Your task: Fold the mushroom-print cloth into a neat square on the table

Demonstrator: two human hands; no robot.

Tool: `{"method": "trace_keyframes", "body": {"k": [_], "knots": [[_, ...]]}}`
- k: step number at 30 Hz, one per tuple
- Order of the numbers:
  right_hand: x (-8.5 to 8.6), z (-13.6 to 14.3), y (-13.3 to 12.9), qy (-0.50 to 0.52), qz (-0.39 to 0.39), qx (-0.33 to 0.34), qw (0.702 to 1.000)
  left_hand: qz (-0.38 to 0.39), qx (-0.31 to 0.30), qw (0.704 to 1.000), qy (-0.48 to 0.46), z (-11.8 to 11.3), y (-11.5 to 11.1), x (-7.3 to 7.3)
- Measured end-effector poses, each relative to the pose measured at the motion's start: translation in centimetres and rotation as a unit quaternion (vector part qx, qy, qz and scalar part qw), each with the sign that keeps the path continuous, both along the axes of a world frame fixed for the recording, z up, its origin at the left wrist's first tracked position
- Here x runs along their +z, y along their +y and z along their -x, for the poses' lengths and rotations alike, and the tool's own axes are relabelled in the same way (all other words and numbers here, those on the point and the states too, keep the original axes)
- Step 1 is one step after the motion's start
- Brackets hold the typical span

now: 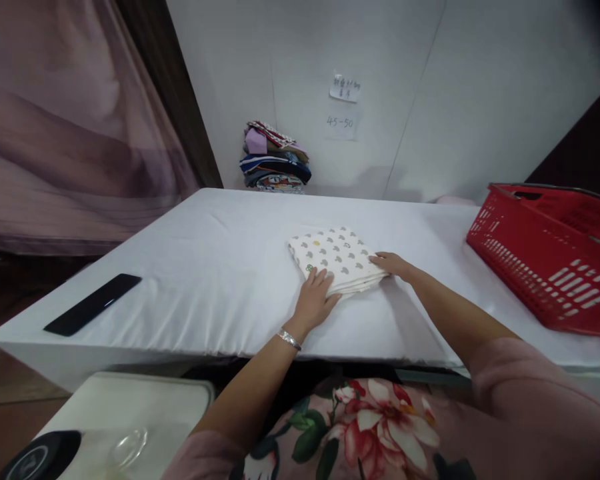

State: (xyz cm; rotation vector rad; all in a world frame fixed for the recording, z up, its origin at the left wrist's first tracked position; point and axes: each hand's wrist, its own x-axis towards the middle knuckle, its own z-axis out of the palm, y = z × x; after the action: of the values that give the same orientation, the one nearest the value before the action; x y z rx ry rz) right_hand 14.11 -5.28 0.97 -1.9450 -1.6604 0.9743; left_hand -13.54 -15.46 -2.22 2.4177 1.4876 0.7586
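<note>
A folded white cloth (336,253) with a small grey print and a few yellow and green motifs lies on the white-covered table, its layers stacked at the front edge. My left hand (314,299), with a silver bracelet at the wrist, grips the cloth's front left corner, fingers on top and thumb by the front edge. At the right corner, my right hand (391,263) holds the cloth's edge with its fingers on the upper face. Its thumb is hidden.
A red plastic basket (545,260) stands at the table's right end. On the left lies a black phone-like slab (94,304). Folded fabrics (275,157) are piled behind the table by the wall. A pale stool-like surface (145,407) sits at lower left.
</note>
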Motion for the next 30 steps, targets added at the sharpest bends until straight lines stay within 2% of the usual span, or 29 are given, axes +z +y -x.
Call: {"method": "trace_keyframes", "body": {"k": [4, 8, 11, 13, 15, 17, 23, 26, 30], "knots": [[0.3, -0.1, -2.0, 0.153, 0.048, -0.027, 0.987, -0.004, 0.011, 1.000, 0.020, -0.2, 0.1, 0.0], [0.9, 0.6, -4.5, 0.186, 0.089, 0.006, 0.978, -0.005, 0.048, 0.999, 0.022, 1.6, 0.6, 0.7], [0.7, 0.4, -6.2, 0.226, 0.123, 0.045, 0.965, 0.002, 0.062, 0.997, 0.047, 3.3, 0.4, 1.3], [0.2, -0.1, -6.9, 0.246, 0.132, 0.031, 0.960, -0.010, 0.066, 0.995, 0.075, 3.5, -0.1, 1.5], [-0.4, -0.5, -7.4, 0.266, 0.123, -0.002, 0.956, -0.041, 0.053, 0.993, 0.098, 2.7, -0.7, 1.7], [-0.8, -0.8, -7.8, 0.291, 0.111, -0.025, 0.950, -0.073, 0.015, 0.991, 0.111, 1.1, -1.1, 1.8], [-1.0, -0.6, -8.8, 0.350, 0.112, -0.032, 0.929, -0.110, -0.077, 0.983, 0.127, -4.6, -0.3, 1.8], [-1.3, -0.6, -8.9, 0.355, 0.099, -0.041, 0.929, -0.106, -0.095, 0.982, 0.123, -5.9, 0.4, 2.0], [-1.5, -0.5, -8.8, 0.366, 0.092, -0.045, 0.925, -0.094, -0.077, 0.988, 0.096, -6.3, 0.8, 2.3]]}}
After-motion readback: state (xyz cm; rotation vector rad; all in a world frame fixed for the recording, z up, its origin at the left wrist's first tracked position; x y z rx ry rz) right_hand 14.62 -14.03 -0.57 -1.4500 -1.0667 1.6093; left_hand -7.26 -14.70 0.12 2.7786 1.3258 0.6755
